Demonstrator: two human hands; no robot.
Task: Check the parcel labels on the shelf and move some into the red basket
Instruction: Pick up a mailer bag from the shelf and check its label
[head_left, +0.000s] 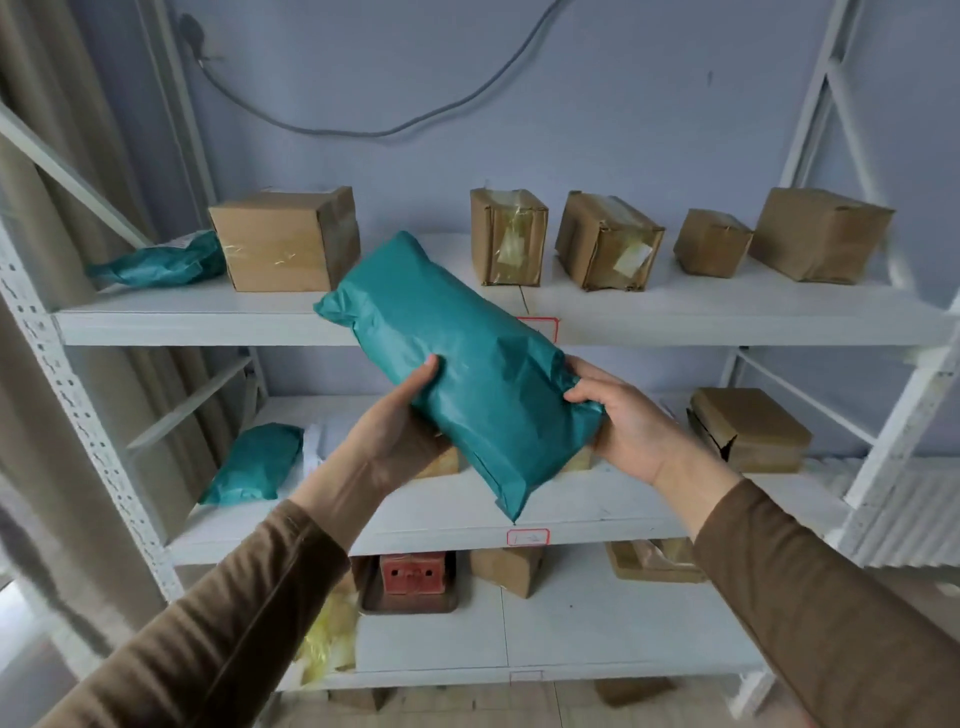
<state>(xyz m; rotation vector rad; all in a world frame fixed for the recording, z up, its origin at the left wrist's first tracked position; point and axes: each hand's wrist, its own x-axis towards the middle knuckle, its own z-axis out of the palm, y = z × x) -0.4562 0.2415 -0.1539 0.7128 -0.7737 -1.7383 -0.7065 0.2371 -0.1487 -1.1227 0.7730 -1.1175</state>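
Teal plastic wraps the parcel (457, 358), held in the air before the shelf (208, 317). Its long axis slants from upper left to lower right. The left hand (395, 426) grips its left edge from beneath, and the right hand (623, 415) pinches the lower right end, both equally near. No label faces the camera; the red basket is not in view.

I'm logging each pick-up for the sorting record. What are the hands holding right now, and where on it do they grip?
A teal parcel bag, held by both hands at its lower end: left hand on its left edge, right hand on its right.
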